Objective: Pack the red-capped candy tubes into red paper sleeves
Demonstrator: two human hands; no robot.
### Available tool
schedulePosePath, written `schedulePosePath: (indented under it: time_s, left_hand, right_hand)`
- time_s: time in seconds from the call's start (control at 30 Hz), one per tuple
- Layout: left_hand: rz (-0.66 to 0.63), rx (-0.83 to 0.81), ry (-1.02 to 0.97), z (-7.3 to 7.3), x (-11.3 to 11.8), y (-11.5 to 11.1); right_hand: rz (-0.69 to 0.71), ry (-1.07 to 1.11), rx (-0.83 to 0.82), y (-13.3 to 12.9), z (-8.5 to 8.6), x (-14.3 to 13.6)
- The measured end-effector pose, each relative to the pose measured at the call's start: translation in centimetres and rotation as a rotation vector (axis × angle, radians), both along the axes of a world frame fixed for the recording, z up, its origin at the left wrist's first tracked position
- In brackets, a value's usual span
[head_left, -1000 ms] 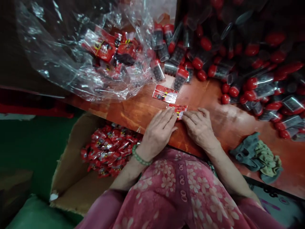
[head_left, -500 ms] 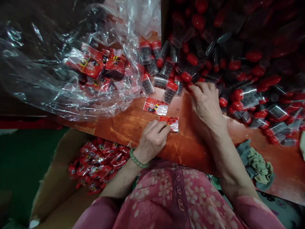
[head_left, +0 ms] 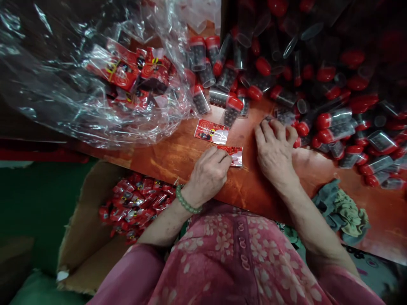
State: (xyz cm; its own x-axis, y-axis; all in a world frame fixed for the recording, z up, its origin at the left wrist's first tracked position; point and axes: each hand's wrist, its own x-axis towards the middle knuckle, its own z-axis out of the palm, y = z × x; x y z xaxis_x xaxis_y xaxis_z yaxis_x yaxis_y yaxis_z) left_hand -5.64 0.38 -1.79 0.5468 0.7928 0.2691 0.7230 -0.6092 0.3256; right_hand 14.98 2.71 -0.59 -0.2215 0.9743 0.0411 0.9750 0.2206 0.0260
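Observation:
My left hand (head_left: 211, 171), with a green bead bracelet at its wrist, pinches the left end of a small red printed sleeve (head_left: 235, 156) on the tabletop. Just beyond it lies another flat red printed sleeve (head_left: 211, 132). My right hand (head_left: 276, 154) is curled palm down at the near edge of the heap, its fingers bent over a small container (head_left: 268, 119) with dark contents; only a bit of it shows past the fingertips. Close by, a clear red-capped container (head_left: 233, 111) of dark beads lies tilted.
A large heap of red-capped clear containers (head_left: 337, 123) spreads over the back right. At left, a clear plastic bag (head_left: 152, 131) holds bundled red sleeves. Below the table edge, a cardboard box (head_left: 78, 237) contains many red-wrapped pieces. A crumpled green cloth (head_left: 346, 212) lies at right.
My right hand has drawn back slightly from the heap, fingers curling over a container. My left hand stays on the sleeve. The whole view has shifted a little.

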Motion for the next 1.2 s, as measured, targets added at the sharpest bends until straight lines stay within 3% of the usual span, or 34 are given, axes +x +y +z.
schedulePosePath:
  time_s: [0.13, 0.27, 0.43, 0.63, 0.77, 0.9, 1.03, 1.2]
  left_hand:
    - [0.002, 0.08, -0.073, -0.6, -0.2, 0.2]
    - [0.031, 0.008, -0.038, -0.2, 0.0, 0.0]
    - [0.036, -0.066, -0.032, 0.4, 0.1, 0.3]
    - [0.107, -0.091, -0.389, 0.8, -0.8, 0.9]
    - [0.091, -0.194, -0.609, 1.7, -1.0, 0.3]
    - [0.088, -0.252, -0.69, 1.9, -1.1, -0.4]
    - [0.072, -0.302, -0.735, 2.1, -1.1, -0.9]
    - [0.028, -0.316, -0.725, 2.2, -1.4, -1.2]
  right_hand:
    - [0.042, 0.045, 0.063, -4.9, -0.7, 0.6]
    - [0.093, 0.091, 0.044, -6.8, -0.3, 1.8]
    - [0.192, 0.102, -0.125, -6.0, 0.8, 3.5]
    - [0.174, 0.139, -0.149, -3.9, 0.2, 4.9]
    - [0.11, 0.582, -0.147, -3.6, 0.6, 5.1]
    - [0.119, 0.979, -0.213, -4.7, 2.7, 4.2]
    - [0.233, 0.948, -0.239, -5.2, 4.3, 3.0]
    - [0.326, 0.808, -0.362, -4.9, 4.8, 2.6]
